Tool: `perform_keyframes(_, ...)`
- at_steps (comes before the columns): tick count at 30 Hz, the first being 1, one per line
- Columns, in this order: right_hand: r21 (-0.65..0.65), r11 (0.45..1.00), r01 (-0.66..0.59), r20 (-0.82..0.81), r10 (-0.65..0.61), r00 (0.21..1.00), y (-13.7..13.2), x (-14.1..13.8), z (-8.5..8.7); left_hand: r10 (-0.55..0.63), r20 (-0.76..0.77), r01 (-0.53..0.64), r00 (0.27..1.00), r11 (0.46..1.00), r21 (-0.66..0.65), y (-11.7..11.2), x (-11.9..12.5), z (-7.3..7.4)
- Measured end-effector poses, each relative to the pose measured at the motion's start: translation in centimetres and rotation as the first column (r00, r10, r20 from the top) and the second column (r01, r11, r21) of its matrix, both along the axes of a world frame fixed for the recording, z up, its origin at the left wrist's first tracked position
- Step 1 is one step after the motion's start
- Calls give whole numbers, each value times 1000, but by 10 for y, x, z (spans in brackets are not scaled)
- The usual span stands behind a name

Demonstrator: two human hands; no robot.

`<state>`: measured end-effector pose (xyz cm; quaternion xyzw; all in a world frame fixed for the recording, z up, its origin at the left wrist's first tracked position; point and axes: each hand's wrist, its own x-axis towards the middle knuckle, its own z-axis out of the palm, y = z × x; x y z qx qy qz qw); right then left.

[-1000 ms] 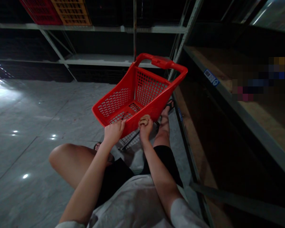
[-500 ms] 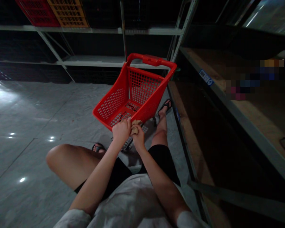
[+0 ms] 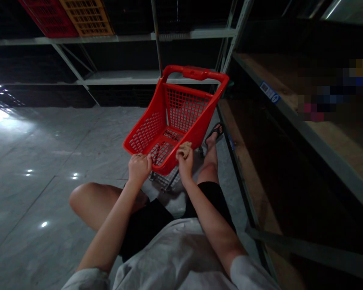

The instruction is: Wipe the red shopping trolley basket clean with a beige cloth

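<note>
A red plastic shopping cart basket [image 3: 181, 117] stands tilted on a small wire frame [image 3: 166, 181] in front of me, its handle at the far end. My left hand [image 3: 139, 167] is closed on the basket's near rim. My right hand [image 3: 185, 159] holds a small crumpled tan cloth [image 3: 185, 148] pressed against the basket's near right wall. I sit on the floor with my knees spread on either side of the cart.
Grey polished floor [image 3: 48, 161] stretches to the left. Metal shelving with wooden boards [image 3: 290, 121] runs close along my right. More shelving stands behind the cart, with a red crate [image 3: 50, 16] and an orange crate [image 3: 89, 16] on top.
My hands were together at the basket's near corner half a second ago; now they are apart, left on the rim, right with the cloth further up the right wall.
</note>
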<state>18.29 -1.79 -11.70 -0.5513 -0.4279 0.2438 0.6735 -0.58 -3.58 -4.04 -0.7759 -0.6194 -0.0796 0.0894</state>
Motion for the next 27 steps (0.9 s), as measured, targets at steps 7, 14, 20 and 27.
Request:
perform_keyframes(7,-59,965,-254,-5,254,967,-59,-28,-2,22,56,-23,998,999,26,3,12,-5)
perform_keyframes(14,10,996,84,-118,-82,990,75,57,36,-2,111,-2,994,999,36,-5,34,-8)
perform_keyframes(20,-2,999,38,78,-38,996,17,33,24,20,148,-38,989,992,124,-6,55,-14)
perform_keyframes(27,-38,987,-159,44,160,986,-69,-11,-9,-34,143,3,989,977,213,0,56,-17)
